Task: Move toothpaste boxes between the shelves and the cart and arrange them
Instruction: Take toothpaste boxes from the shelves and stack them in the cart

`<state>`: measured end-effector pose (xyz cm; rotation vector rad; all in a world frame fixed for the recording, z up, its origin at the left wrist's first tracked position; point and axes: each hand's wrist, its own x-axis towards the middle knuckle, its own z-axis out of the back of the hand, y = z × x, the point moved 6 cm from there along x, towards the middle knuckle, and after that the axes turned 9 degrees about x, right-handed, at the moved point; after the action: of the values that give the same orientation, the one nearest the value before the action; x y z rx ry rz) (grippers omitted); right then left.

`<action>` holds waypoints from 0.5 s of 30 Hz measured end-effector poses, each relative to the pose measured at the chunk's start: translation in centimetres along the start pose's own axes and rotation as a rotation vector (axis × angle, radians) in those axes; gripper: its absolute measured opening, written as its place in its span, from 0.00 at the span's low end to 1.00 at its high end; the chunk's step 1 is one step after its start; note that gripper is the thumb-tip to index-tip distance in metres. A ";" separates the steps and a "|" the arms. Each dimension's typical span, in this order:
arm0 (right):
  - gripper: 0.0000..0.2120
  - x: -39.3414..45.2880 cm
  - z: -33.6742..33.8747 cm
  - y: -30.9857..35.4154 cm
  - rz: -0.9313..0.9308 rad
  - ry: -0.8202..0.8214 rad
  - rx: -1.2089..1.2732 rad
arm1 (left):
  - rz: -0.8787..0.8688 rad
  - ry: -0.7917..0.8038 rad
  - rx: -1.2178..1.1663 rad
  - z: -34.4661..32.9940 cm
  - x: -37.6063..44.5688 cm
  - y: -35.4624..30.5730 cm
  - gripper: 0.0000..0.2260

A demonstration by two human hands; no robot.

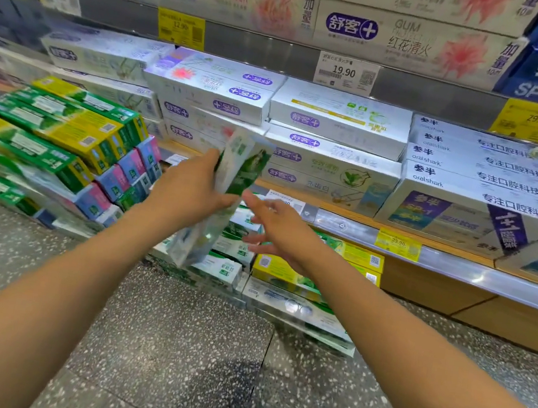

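Shelves (426, 257) behind; left hand (190, 189) holds one box (227, 194).

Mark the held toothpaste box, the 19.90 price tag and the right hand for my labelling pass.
held toothpaste box (236, 178): head view, green printed face.
19.90 price tag (344, 72): head view, on the printed price.
right hand (279, 228): head view, back of the hand.

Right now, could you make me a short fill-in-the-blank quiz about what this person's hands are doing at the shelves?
1. The blurred white-and-green toothpaste box is gripped by the ____ hand.
2. The right hand holds ____.
3. The white price tag reads ____.
4. The floor is speckled ____.

Missing: left; nothing; 19.90; grey
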<state>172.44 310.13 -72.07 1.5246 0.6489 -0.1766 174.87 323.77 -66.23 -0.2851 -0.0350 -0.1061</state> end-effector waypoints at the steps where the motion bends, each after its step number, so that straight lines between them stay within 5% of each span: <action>1: 0.34 0.1 -0.7 1.0 0.043 -0.024 0.066 | -0.005 -0.025 0.000 0.5 -0.2 -0.9 0.19; 5: 0.23 0.1 -1.6 4.3 0.222 -0.176 0.012 | -0.017 -0.055 -0.030 1.4 -0.7 -2.4 0.18; 7: 0.22 0.4 -1.0 4.9 0.235 -0.210 -0.029 | 0.041 0.071 -0.363 0.8 -0.8 -1.5 0.20; 11: 0.21 1.6 -3.0 5.3 0.194 -0.087 -0.060 | 0.235 0.262 -0.743 -1.3 -2.4 1.3 0.27; 15: 0.20 3.7 -5.6 5.1 0.182 0.056 -0.004 | 0.364 0.133 -0.758 -2.3 -2.4 4.1 0.29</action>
<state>176.42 316.93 -69.03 1.5803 0.5502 0.0056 172.97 327.26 -69.69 -1.0337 0.1936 0.2328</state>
